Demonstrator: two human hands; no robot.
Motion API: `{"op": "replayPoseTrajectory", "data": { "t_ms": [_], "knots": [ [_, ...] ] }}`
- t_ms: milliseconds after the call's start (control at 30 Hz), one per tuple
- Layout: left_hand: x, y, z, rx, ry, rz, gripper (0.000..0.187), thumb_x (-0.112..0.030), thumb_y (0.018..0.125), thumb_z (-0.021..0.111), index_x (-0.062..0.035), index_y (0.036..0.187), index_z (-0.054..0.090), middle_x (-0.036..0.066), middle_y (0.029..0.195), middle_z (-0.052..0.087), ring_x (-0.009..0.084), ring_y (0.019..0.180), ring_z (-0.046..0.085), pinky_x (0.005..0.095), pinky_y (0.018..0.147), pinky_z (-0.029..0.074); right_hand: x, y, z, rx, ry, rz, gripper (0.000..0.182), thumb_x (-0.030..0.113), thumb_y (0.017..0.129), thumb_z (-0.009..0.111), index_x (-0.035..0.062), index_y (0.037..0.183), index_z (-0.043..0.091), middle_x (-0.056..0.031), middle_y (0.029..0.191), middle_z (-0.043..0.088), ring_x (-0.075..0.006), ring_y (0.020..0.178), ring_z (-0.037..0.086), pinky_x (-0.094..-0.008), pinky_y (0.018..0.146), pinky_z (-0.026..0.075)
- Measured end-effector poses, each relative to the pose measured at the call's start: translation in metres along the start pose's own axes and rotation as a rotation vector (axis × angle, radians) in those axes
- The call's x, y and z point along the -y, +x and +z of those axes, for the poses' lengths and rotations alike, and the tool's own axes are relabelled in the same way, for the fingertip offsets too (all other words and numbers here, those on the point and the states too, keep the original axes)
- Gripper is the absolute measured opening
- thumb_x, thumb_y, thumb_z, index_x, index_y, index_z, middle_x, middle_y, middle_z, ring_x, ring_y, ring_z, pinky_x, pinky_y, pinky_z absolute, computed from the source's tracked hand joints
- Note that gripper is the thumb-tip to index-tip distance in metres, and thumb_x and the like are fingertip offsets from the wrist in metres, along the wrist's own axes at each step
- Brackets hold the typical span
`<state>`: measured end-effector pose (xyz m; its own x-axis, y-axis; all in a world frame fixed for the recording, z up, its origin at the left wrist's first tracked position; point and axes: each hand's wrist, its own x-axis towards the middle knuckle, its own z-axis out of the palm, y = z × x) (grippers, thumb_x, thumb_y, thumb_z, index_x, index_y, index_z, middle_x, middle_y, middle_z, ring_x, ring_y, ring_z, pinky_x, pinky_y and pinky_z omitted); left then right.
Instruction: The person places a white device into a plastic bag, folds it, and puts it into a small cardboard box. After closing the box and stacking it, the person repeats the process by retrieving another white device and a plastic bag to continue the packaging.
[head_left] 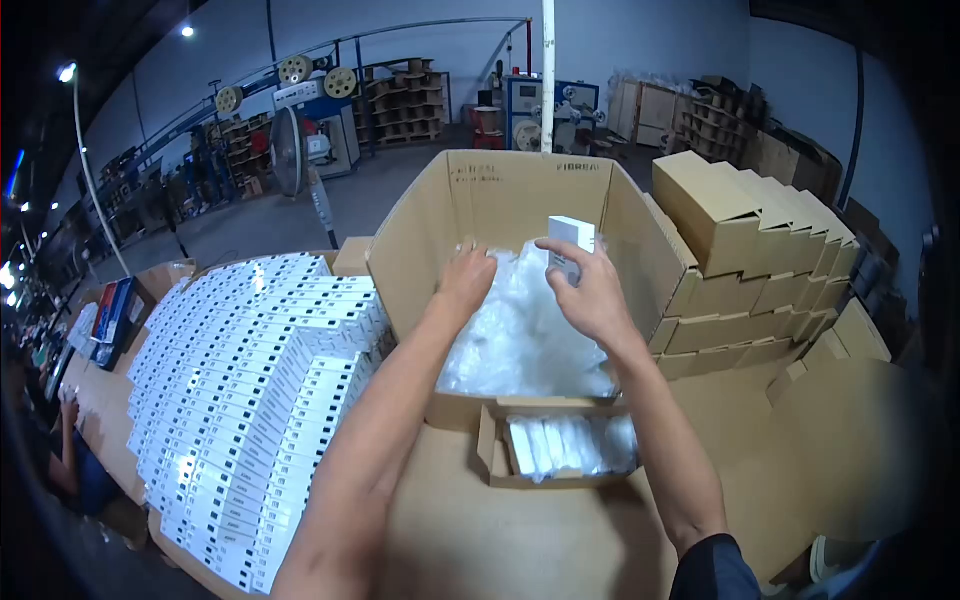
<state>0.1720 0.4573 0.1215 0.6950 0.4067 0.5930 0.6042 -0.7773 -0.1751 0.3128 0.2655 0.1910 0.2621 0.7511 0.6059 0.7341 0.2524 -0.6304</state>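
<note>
My right hand [590, 290] holds a small white box [571, 240] upright over the large open carton [520, 185]. Clear plastic bags [520, 330] fill the inside of that carton. At its left part my left hand [469, 272] is closed at the edge of the bags; what its fingers pinch is too small to make out. In front of the large carton, a small open cardboard box [490, 445] holds a row of several white boxes in clear plastic [570, 445].
Many white boxes [250, 400] are stacked in rows at the left. Brown cardboard boxes [740, 220] are piled at the right. A fan [290, 150] stands behind the table. Another person's arm [68, 440] shows at the far left.
</note>
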Motion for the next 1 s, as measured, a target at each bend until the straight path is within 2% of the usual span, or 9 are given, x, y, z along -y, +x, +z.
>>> {"op": "replayPoseTrajectory", "data": {
  "t_ms": [167,333,400,567,633,733,800,833,1000],
  "knots": [
    [0.006,0.019,-0.025,-0.129,-0.459,-0.210,0.015,-0.001,0.089,0.062,0.0024,0.103,0.066,0.019,0.098,0.072,0.0361,0.096,0.068,0.0427,0.084,0.055,-0.011,0.023,-0.001,-0.034,-0.055,-0.038,0.046,0.012,0.079,0.069,0.0060,0.125,0.071,-0.0254,0.135,0.056,-0.0429,0.128,0.056,-0.0475,0.111,0.045],
    [-0.014,-0.001,-0.127,-0.080,-1.036,-0.273,0.016,-0.014,0.104,0.060,0.0006,0.108,0.064,0.004,0.094,0.068,0.0104,0.088,0.060,0.0298,0.080,0.049,0.006,0.027,-0.017,-0.002,0.105,-0.123,0.068,0.033,0.072,0.091,0.0032,0.130,0.069,-0.0208,0.123,0.068,-0.0317,0.121,0.062,-0.0421,0.104,0.049],
    [-0.036,-0.023,-0.154,-0.148,-1.244,-0.268,0.016,-0.014,0.105,0.058,0.0001,0.112,0.064,0.001,0.096,0.067,0.0092,0.088,0.059,0.0282,0.081,0.049,0.021,0.023,-0.030,0.136,0.356,-0.110,0.072,0.038,0.073,0.094,0.0023,0.130,0.069,-0.0159,0.115,0.072,-0.0248,0.112,0.065,-0.0378,0.099,0.051],
    [-0.091,-0.101,-0.205,-0.182,-1.306,-0.244,0.022,-0.016,0.108,0.055,0.0007,0.119,0.064,-0.001,0.095,0.065,0.0060,0.086,0.057,0.0255,0.078,0.049,0.074,-0.033,-0.037,0.504,0.747,0.144,0.045,0.031,0.088,0.085,-0.0004,0.118,0.073,-0.0030,0.096,0.072,-0.0080,0.084,0.062,-0.0265,0.074,0.050],
    [-0.120,-0.128,-0.224,-0.276,-1.211,-0.393,0.023,-0.017,0.108,0.054,0.0024,0.112,0.066,0.002,0.086,0.065,0.0080,0.079,0.057,0.0281,0.072,0.049,0.082,-0.072,-0.026,0.495,0.746,0.032,0.036,0.028,0.091,0.083,-0.0005,0.113,0.075,-0.0029,0.097,0.072,-0.0074,0.083,0.061,-0.0258,0.073,0.050],
    [-0.149,-0.171,-0.242,-0.417,-1.119,-0.483,0.024,-0.019,0.107,0.056,0.0038,0.102,0.065,0.008,0.075,0.064,0.0114,0.071,0.058,0.0336,0.065,0.049,0.103,-0.133,-0.027,0.359,0.823,0.193,0.026,0.025,0.096,0.077,-0.0008,0.093,0.074,0.0019,0.078,0.062,-0.0063,0.078,0.054,-0.0260,0.070,0.044],
    [-0.162,-0.205,-0.251,-0.372,-1.109,-0.552,0.027,-0.021,0.107,0.056,0.0036,0.098,0.063,0.009,0.075,0.063,0.0111,0.071,0.057,0.0340,0.066,0.048,0.104,-0.166,-0.039,0.291,0.644,0.195,0.036,0.026,0.100,0.073,-0.0006,0.076,0.069,0.0017,0.073,0.056,-0.0073,0.072,0.047,-0.0272,0.066,0.039],
    [-0.168,-0.220,-0.254,-0.356,-1.105,-0.579,0.028,-0.022,0.107,0.056,0.0034,0.096,0.062,0.010,0.074,0.062,0.0109,0.072,0.056,0.0343,0.066,0.048,0.110,-0.184,-0.037,0.244,0.834,0.225,0.043,0.027,0.100,0.072,-0.0007,0.068,0.065,0.0002,0.075,0.054,-0.0086,0.072,0.043,-0.0283,0.067,0.038],
    [-0.208,-0.292,-0.252,-0.359,-1.531,-0.770,0.026,-0.020,0.111,0.047,-0.0010,0.101,0.062,-0.003,0.089,0.058,0.0057,0.083,0.049,0.0236,0.073,0.043,0.119,-0.275,-0.026,0.224,0.725,0.237,0.039,0.030,0.100,0.072,-0.0039,0.080,0.070,-0.0035,0.093,0.057,-0.0101,0.082,0.049,-0.0284,0.071,0.041]
  ]
}}
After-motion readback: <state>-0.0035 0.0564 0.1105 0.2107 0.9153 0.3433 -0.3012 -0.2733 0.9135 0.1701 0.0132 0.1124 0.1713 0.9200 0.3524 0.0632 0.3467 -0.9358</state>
